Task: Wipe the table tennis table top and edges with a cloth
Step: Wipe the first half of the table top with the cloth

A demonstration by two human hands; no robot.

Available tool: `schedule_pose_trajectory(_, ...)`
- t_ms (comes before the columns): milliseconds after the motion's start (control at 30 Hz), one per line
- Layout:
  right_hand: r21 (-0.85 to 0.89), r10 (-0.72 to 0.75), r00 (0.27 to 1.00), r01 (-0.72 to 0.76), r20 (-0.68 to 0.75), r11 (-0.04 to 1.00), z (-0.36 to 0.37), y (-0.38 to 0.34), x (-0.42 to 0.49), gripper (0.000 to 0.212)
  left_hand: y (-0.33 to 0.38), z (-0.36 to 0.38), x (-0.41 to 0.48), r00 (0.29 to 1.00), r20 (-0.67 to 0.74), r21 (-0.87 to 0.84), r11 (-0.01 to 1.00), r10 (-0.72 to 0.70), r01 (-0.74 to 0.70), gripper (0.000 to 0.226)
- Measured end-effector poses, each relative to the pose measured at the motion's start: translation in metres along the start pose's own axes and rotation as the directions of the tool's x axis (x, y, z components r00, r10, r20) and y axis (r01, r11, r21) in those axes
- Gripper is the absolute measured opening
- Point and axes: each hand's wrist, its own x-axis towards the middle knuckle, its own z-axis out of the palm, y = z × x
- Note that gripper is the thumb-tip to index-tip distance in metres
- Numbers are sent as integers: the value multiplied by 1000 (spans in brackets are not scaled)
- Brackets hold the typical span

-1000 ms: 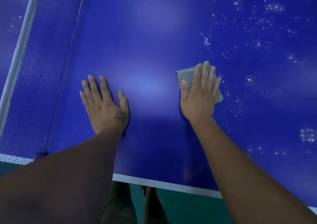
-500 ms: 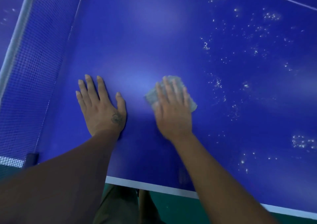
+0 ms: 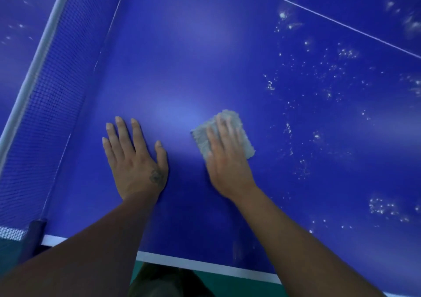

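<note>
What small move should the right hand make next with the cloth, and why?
Probably slide the cloth rightward into the white specks. The right hand presses it flat, the table around the left hand looks clean, and the specks lie just right of the cloth.

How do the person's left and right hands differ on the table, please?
The left hand lies bare on the table; the right hand presses a grey cloth. The left hand looks sharp, the right hand blurred. Both lie flat, fingers straight.
</note>
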Motion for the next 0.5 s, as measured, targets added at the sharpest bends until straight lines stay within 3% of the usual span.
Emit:
schedule_pose_trajectory(100, -11, -166, 986, 166, 9, 986, -4, 15, 10, 64, 1, -1, 0, 999, 31, 1, 1000, 16, -16, 74)
schedule_pose_trajectory(167, -40, -144, 989, 143, -25, 989, -9, 38, 32, 62, 2, -1, 1, 997, 49, 9, 998, 55, -56, 74)
schedule_pose_trajectory(267, -70, 89, 996, -89, -5, 994, -19, 75, 65, 62, 2, 1, 2, 991, 74, 42, 992, 114, -117, 77)
schedule_pose_trajectory(367, -78, 372, 928, -369, 26, 926, -25, 112, 81, 66, 10, 5, 13, 985, 91, 87, 984, 150, -157, 80)
schedule_pose_trajectory(500, -136, 478, 878, -473, 9, 871, -27, 115, 75, 68, 42, 14, 42, 983, 100, 95, 982, 155, -165, 82)
